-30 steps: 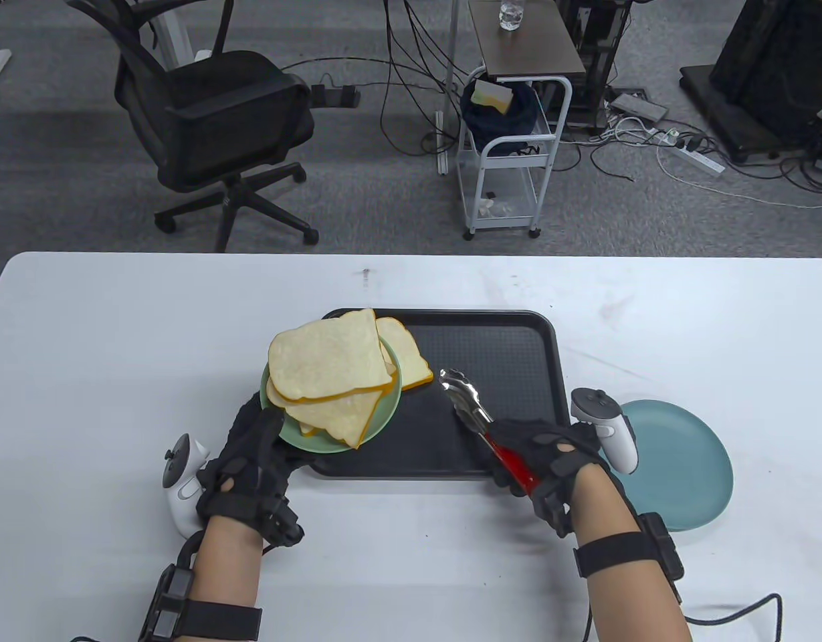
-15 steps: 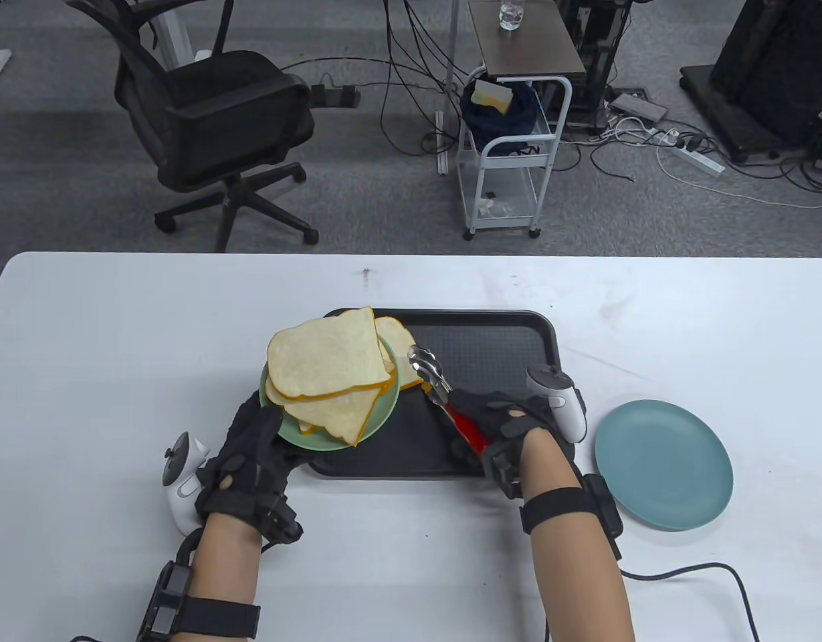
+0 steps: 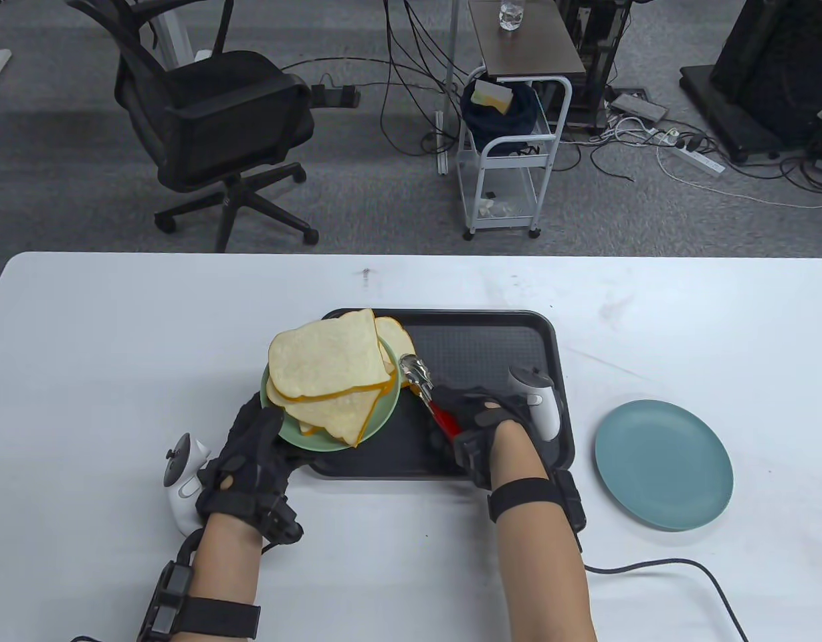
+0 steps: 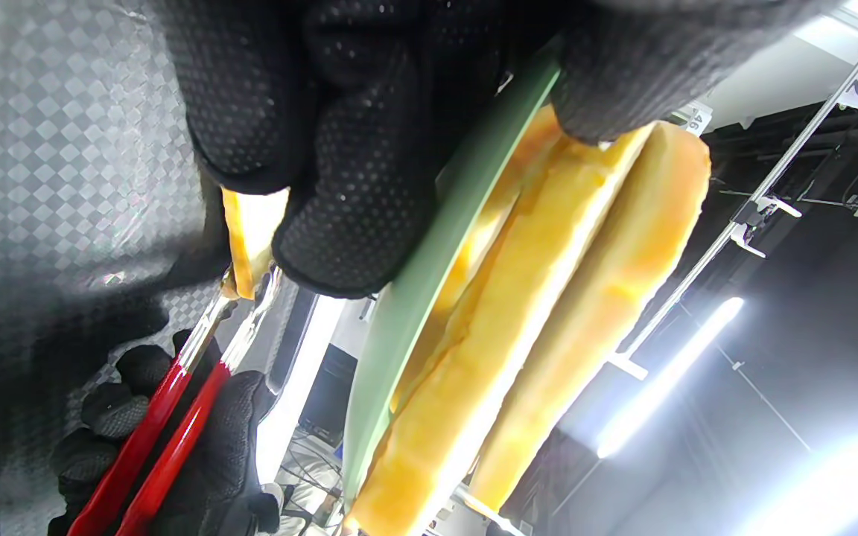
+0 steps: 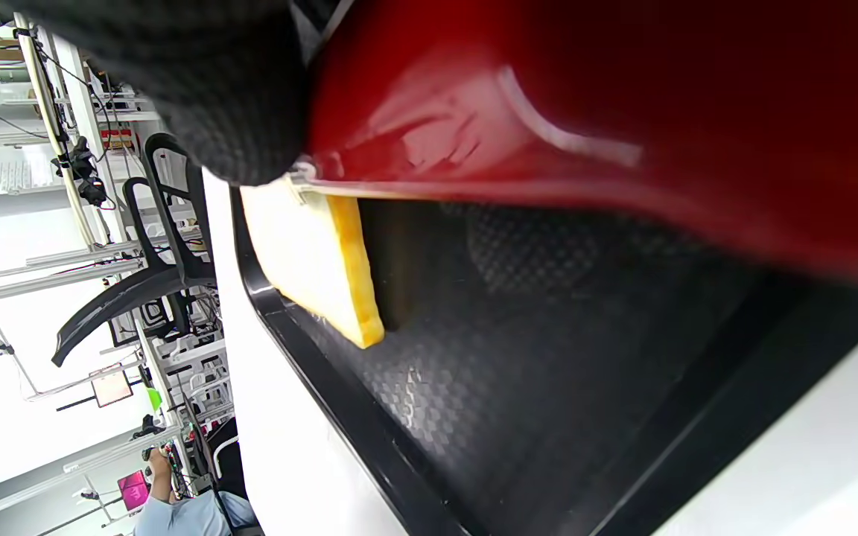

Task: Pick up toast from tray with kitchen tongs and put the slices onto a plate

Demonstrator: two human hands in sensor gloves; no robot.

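My left hand (image 3: 250, 461) grips the near rim of a green plate (image 3: 384, 408) and holds it over the left end of the black tray (image 3: 497, 341). Several toast slices (image 3: 327, 361) are stacked on it, and the left wrist view shows the plate's edge (image 4: 429, 253) between my fingers (image 4: 339, 216). One slice (image 3: 396, 338) lies on the tray behind the plate. My right hand (image 3: 474, 421) grips red-handled tongs (image 3: 441, 418). Their metal tips (image 3: 416, 371) are close together at that slice's near edge; the left wrist view shows them on either side of the slice's edge (image 4: 250, 246).
A blue-green plate (image 3: 663, 465) with nothing on it sits on the white table (image 3: 116, 334) right of the tray. A cable (image 3: 678, 568) trails from my right forearm. Beyond the table's far edge stand an office chair (image 3: 210, 127) and a small white cart (image 3: 511, 154).
My right hand has moved left across the tray with the tongs, bringing their tips from mid-tray to the slice on the tray. My left hand and the green plate have stayed put.
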